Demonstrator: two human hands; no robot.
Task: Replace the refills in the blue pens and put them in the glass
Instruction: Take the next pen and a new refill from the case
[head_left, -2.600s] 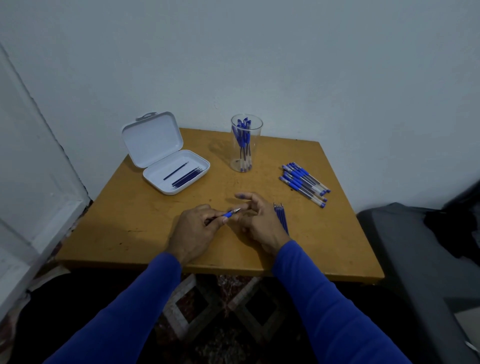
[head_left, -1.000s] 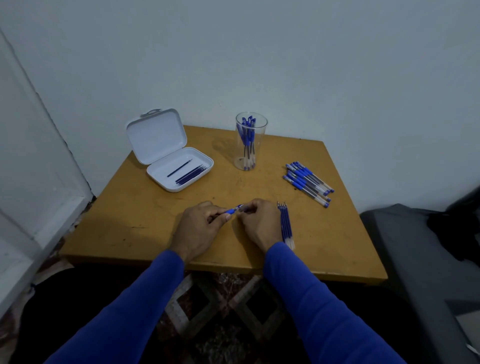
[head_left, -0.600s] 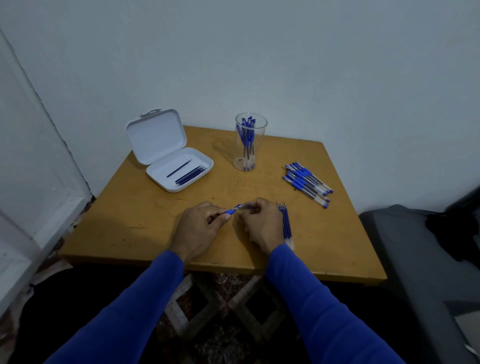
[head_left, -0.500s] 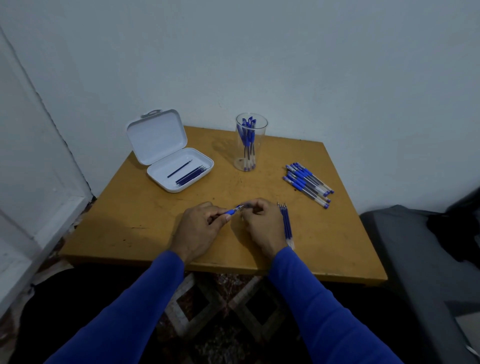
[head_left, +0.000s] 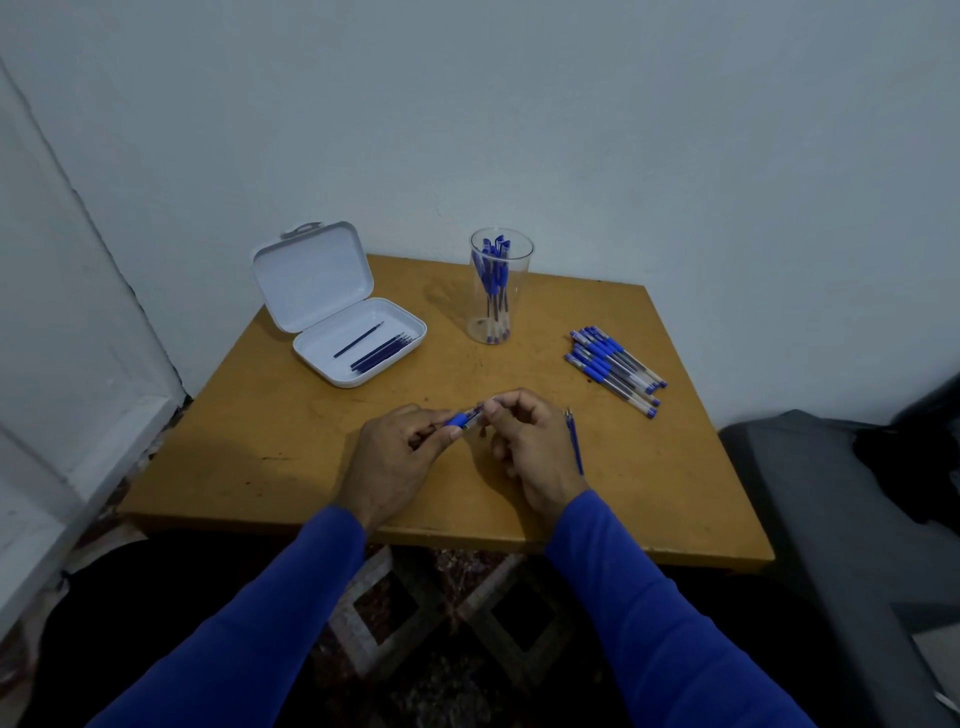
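Nearer the viewer than the glass (head_left: 501, 291), the left hand (head_left: 395, 462) and right hand (head_left: 530, 447) both pinch one blue pen (head_left: 464, 418) over the table (head_left: 291, 447).

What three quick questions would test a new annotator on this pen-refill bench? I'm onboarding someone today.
1. True or false: the white case has its lid shut.
2. Which holds upright pens? A) the glass B) the white case C) the table
3. Fill in: both the left hand and the right hand grip one blue ____.

Key:
1. False; the lid stands open, with refills lying inside.
2. A; the loose pens by the right edge lie flat.
3. Pen, gripped at both ends above the table.
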